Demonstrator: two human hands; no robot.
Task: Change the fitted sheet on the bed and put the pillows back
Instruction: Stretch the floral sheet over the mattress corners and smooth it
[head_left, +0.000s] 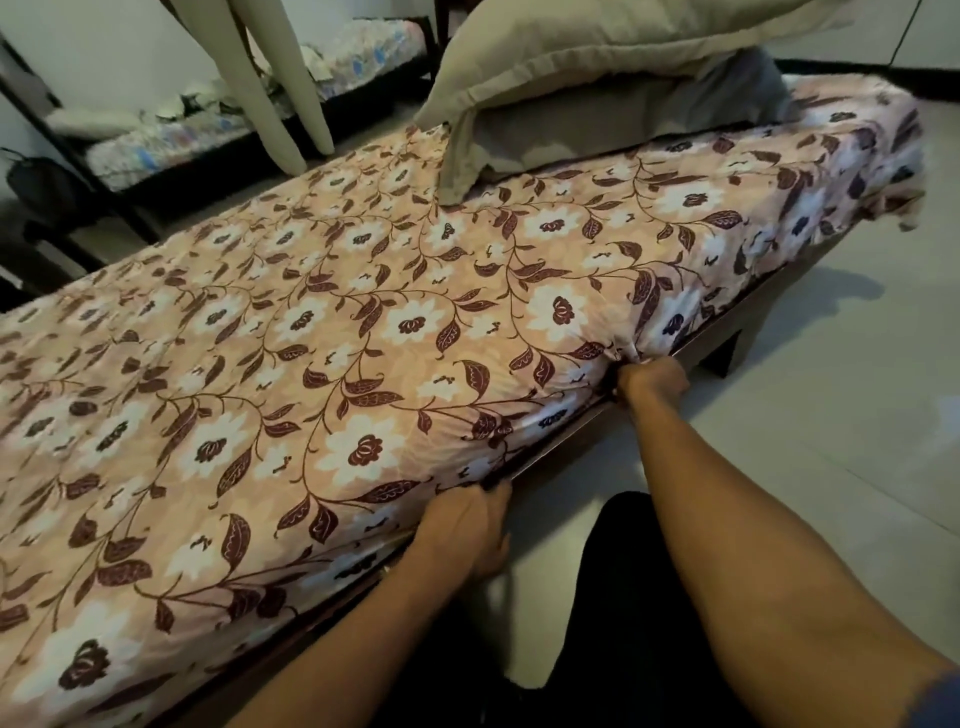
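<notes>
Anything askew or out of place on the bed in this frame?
Yes. The fitted sheet bunches and hangs loose at the far right corner, and puckers where the right hand grips it. The pillows lie heaped crookedly, one on the other, at the far end.

You have one view only: the wide-angle camera on your head looks forward and down, close over the near long side of the floral sheet (322, 332), with the tiled floor (831, 415) at right.

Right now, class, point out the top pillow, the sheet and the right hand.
top pillow (597, 47): head view, middle of its beige cover.
sheet (311, 322): head view, flowered top surface.
right hand (652, 382): head view, back of the hand.
</notes>
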